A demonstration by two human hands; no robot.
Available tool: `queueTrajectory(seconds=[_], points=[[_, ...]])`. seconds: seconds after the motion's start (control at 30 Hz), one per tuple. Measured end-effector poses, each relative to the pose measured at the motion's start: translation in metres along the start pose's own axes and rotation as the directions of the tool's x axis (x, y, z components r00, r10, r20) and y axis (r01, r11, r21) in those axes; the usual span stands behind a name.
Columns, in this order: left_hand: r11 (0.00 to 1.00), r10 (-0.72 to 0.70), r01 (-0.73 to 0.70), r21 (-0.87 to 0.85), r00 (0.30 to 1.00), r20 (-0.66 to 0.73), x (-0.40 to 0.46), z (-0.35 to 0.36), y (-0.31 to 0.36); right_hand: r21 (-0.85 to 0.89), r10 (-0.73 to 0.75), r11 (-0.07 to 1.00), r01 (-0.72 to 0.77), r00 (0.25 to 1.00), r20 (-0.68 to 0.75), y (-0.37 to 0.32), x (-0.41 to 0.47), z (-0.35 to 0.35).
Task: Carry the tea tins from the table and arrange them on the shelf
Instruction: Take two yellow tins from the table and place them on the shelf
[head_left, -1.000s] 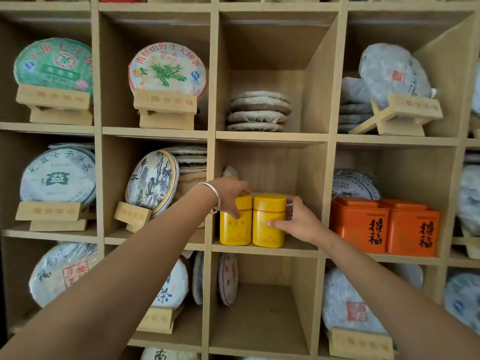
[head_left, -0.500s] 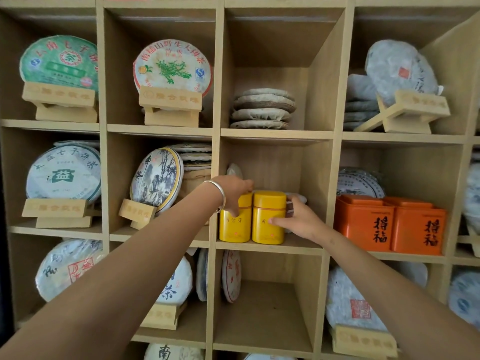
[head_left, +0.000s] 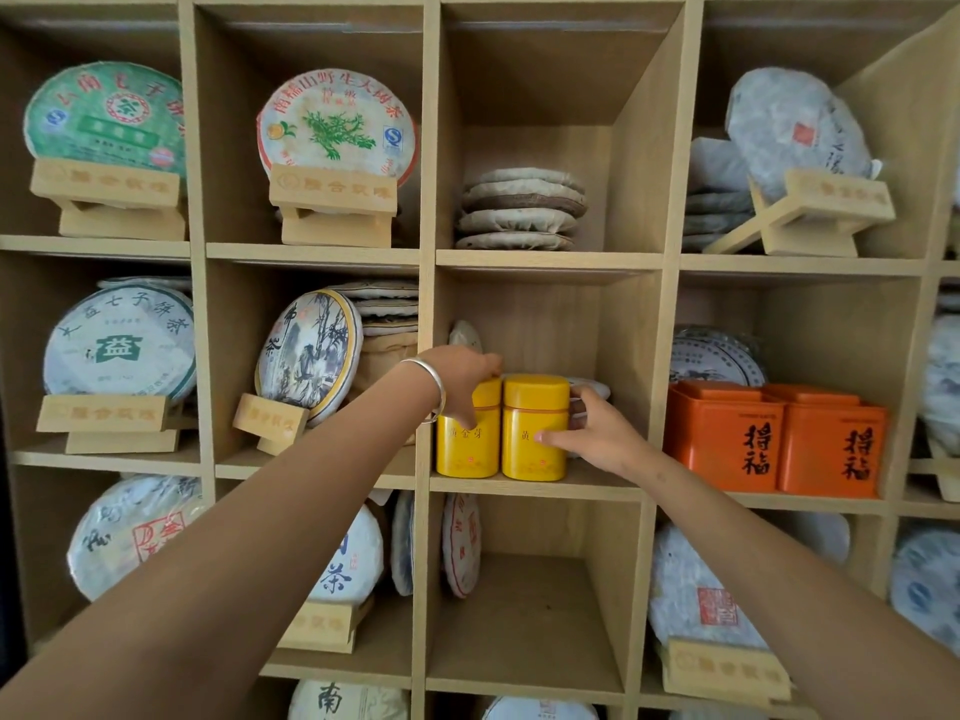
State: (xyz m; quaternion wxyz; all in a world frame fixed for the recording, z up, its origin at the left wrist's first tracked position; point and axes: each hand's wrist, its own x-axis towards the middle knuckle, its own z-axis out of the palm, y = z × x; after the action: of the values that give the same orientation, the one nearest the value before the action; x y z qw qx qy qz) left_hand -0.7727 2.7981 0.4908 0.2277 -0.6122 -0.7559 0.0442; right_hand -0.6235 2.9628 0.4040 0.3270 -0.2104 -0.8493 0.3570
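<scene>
I had both yellow tea tins standing upright in the middle cubby of the wooden shelf [head_left: 537,483], side by side and touching, close to the front edge and toward the cubby's left wall. My left hand [head_left: 465,379] came over the top of the left yellow tin [head_left: 464,449], fingers curled down around its lid and upper body. My right hand [head_left: 587,433] held the right yellow tin [head_left: 530,433] from its right side, thumb pressed flat on the front label and fingers wrapped behind, where I could not see them. To the right, in the next cubby, two orange tins [head_left: 774,441] already sat together, with wrapped tea cakes [head_left: 519,210] stacked in the cubby above.

I judged this was the placing step, nearly done: the tins were down and I was squaring them. The next move called for letting go cleanly with both hands, without tipping either tin, and then turning toward the table for any that remained.
</scene>
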Motion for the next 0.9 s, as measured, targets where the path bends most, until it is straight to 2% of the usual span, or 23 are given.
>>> queueTrajectory(seconds=[0.47,0.57,0.67,0.73,0.8,0.9], points=[[1.0,-0.005,0.005,0.024,1.0,-0.021,0.003,0.008,-0.002,-0.019,-0.009,1.0,0.01,1.0,0.024,-0.005,-0.003,-0.003],[0.999,-0.007,0.005,-0.037,0.998,-0.057,0.001,0.013,-0.005,-0.121,-0.053,0.991,0.057,0.998,0.034,-0.008,-0.005,-0.003],[0.986,-0.019,-0.004,-0.166,0.99,-0.139,-0.001,0.015,-0.007,-0.175,-0.106,0.98,0.099,0.994,-0.031,-0.019,-0.005,-0.01],[0.982,-0.016,-0.018,-0.186,0.984,-0.18,-0.001,0.015,-0.007,-0.315,-0.179,0.937,0.147,0.981,-0.075,-0.028,-0.004,-0.017],[0.984,-0.002,-0.034,-0.176,0.979,-0.202,-0.002,0.015,-0.008,-0.435,-0.254,0.876,0.209,0.966,-0.047,-0.036,-0.002,-0.022],[0.982,0.028,-0.064,-0.176,0.979,-0.2,-0.003,0.015,-0.007,-0.475,-0.268,0.84,0.261,0.962,0.055,-0.047,0.003,-0.023]])
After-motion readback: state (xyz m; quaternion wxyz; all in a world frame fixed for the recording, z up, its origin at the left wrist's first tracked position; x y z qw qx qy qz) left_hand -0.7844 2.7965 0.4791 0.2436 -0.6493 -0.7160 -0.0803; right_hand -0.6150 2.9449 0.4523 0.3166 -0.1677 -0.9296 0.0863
